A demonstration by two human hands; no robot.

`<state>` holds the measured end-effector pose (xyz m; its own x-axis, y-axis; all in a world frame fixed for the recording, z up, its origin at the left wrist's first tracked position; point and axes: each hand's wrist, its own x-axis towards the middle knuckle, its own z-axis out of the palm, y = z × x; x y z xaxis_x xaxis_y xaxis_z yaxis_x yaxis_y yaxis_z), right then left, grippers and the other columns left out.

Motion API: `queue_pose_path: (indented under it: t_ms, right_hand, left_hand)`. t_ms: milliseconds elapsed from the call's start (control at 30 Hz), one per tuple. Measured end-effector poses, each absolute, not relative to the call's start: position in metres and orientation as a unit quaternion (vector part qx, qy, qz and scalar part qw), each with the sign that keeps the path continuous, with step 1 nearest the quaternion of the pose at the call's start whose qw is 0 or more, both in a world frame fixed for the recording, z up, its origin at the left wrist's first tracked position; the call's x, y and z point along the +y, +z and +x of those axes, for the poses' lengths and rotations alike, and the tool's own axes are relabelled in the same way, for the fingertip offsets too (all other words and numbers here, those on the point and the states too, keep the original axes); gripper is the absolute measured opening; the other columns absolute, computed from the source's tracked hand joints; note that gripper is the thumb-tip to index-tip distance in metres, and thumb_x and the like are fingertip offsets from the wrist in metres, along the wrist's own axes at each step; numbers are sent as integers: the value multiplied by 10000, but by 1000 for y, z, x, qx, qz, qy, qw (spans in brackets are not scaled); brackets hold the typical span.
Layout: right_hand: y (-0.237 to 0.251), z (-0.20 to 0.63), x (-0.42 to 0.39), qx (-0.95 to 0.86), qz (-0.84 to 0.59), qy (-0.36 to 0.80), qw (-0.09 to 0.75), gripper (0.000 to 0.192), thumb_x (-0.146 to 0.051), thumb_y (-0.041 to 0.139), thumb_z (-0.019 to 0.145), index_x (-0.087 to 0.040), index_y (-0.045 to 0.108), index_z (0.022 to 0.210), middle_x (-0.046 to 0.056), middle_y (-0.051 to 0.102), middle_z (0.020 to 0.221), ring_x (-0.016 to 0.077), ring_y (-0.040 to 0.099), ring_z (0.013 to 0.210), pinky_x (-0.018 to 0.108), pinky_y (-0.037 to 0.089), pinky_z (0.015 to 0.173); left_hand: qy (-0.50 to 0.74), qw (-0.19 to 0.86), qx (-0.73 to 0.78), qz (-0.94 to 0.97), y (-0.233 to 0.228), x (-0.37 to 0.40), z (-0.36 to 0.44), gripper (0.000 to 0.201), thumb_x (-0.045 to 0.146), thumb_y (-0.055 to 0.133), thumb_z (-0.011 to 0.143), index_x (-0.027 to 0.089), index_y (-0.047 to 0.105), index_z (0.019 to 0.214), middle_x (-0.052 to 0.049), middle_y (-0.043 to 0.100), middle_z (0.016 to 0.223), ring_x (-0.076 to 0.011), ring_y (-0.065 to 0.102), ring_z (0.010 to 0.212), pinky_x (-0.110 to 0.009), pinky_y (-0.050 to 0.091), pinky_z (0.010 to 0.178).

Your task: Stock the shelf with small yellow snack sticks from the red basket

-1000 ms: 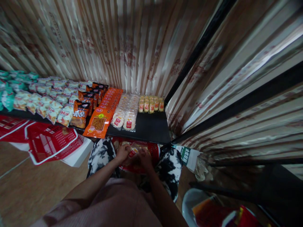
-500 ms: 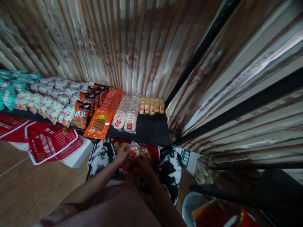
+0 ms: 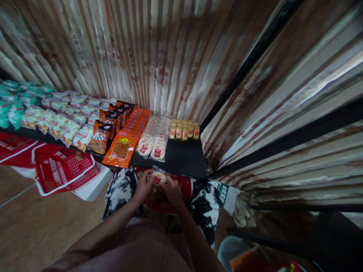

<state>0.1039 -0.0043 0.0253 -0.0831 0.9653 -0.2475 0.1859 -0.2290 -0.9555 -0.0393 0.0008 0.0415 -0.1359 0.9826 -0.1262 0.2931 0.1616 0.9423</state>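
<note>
A clear-wrapped pack of round white rice crackers [image 3: 157,178] with a red label is held between my two hands, above a red basket [image 3: 185,187] on my lap side of the shelf. My left hand [image 3: 144,184] grips the pack's left edge, and my right hand [image 3: 171,189] pinches its right edge. Just ahead, two rows of similar rice cracker packs [image 3: 157,149] lie on the black shelf [image 3: 184,156]. Small yellow-wrapped snacks [image 3: 185,130] stand in rows to their right. What lies in the basket is mostly hidden by my hands.
Left of the crackers are orange snack packets [image 3: 121,147], black-and-orange bags [image 3: 99,136], white bags [image 3: 68,132] and green bags [image 3: 17,113]. A red shopping basket [image 3: 62,170] sits below at left. Dark metal posts [image 3: 241,75] and striped sheeting surround the shelf. A pale bucket [image 3: 231,251] is at lower right.
Both hands have raised the cracker pack slightly toward the shelf edge, and its label now faces up more squarely. The view has shifted a little.
</note>
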Motion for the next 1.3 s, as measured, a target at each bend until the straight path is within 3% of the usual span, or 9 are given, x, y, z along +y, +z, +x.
queue_pose_path:
  t_ms: [167, 300, 400, 467, 633, 933, 1133, 1300]
  right_hand:
    - [33, 93, 14, -503, -565, 532, 381, 298, -383, 537, 695, -192, 524, 924, -11, 623, 719, 120, 565, 545, 215, 452, 499]
    - [36, 85, 29, -500, -561, 518, 409, 280, -378, 524, 679, -193, 499, 888, 10, 622, 780, 118, 574, 583, 217, 470, 530]
    - [40, 84, 39, -499, -566, 505, 420, 271, -382, 521, 696, -200, 501, 896, 14, 627, 816, 120, 583, 614, 218, 479, 545]
    - [43, 86, 44, -508, -572, 488, 420, 264, -382, 526, 705, -199, 510, 895, 12, 628, 830, 115, 580, 608, 216, 477, 545]
    - [49, 89, 56, -551, -589, 440, 394, 227, -368, 495, 737, -200, 538, 885, 0, 628, 792, 109, 574, 577, 206, 461, 531]
    - [65, 85, 75, -614, -651, 305, 327, 142, -277, 488, 768, -204, 577, 851, -26, 613, 696, 113, 565, 580, 204, 439, 571]
    - [66, 81, 80, -624, -673, 222, 330, 318, -187, 489, 751, -141, 573, 1054, 68, 597, 935, 123, 579, 638, 258, 475, 676]
    - [64, 74, 67, -649, -659, 146, 350, 545, -182, 434, 797, -123, 354, 1333, 150, 460, 1158, 142, 587, 739, 295, 498, 720]
  left_hand:
    - [412, 408, 644, 498, 45, 5, -42, 388, 283, 446, 818, 142, 477, 1178, -70, 626, 989, -139, 602, 779, -255, 490, 737]
    - [447, 357, 643, 509, 42, 8, -43, 470, 253, 469, 807, 127, 396, 1254, -116, 545, 1166, -173, 564, 984, -286, 456, 864]
    - [449, 332, 646, 520, 44, 10, -44, 498, 239, 460, 812, 129, 358, 1287, -133, 499, 1210, -177, 567, 971, -294, 465, 854]
    - [441, 314, 645, 540, 46, 11, -45, 474, 233, 442, 821, 137, 377, 1281, -131, 480, 1231, -179, 563, 979, -297, 466, 859]
    - [403, 240, 609, 640, 48, 13, -46, 404, 165, 410, 821, 168, 473, 1220, -84, 464, 1300, -194, 408, 1215, -339, 330, 1039]
    - [393, 178, 562, 706, 48, 23, -41, 386, 99, 416, 793, 170, 550, 1148, -81, 493, 1283, -204, 442, 1175, -401, 374, 1014]
    - [358, 174, 573, 716, 42, 28, -37, 403, 79, 425, 761, 142, 564, 1134, -101, 472, 1310, -223, 426, 1195, -413, 373, 1023]
    - [357, 187, 571, 715, 42, 30, -38, 430, 74, 433, 748, 155, 554, 1152, -86, 480, 1309, -219, 440, 1184, -409, 386, 1016]
